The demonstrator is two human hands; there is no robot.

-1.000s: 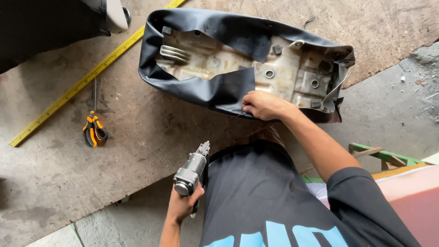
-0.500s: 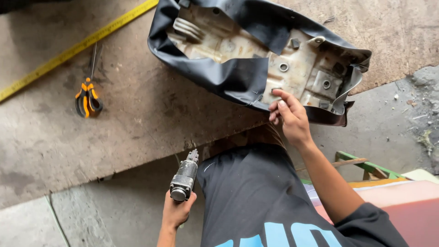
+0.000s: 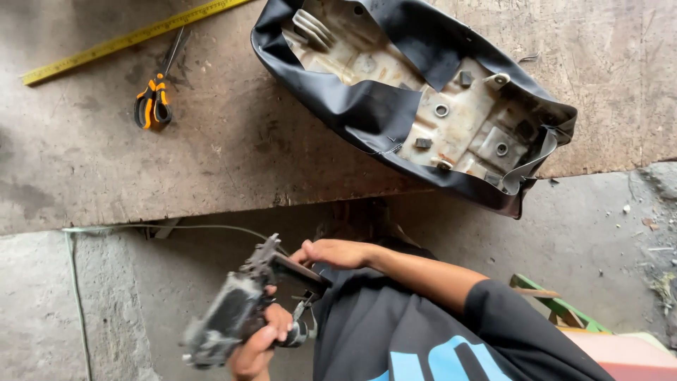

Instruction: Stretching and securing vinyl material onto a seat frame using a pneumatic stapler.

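Gripping staple gun [image 3: 236,317], left hand [image 3: 257,346] is clamped on handle; right hand [image 3: 331,252] fingers closed on its magazine, below board [image 3: 233,155] edge.

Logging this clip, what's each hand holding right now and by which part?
Left hand grips the staple gun by its handle; right hand touches its magazine end.

Right hand [image 3: 335,252] left seat [image 3: 423,106], joined stapler [image 3: 240,310].

Board [image 3: 233,155] middle bare, open passage along near edge. Seat [image 3: 423,92] blocks right end up to far edge. Scissors [image 3: 154,99] and tape measure [image 3: 134,39] sit near far left corner.
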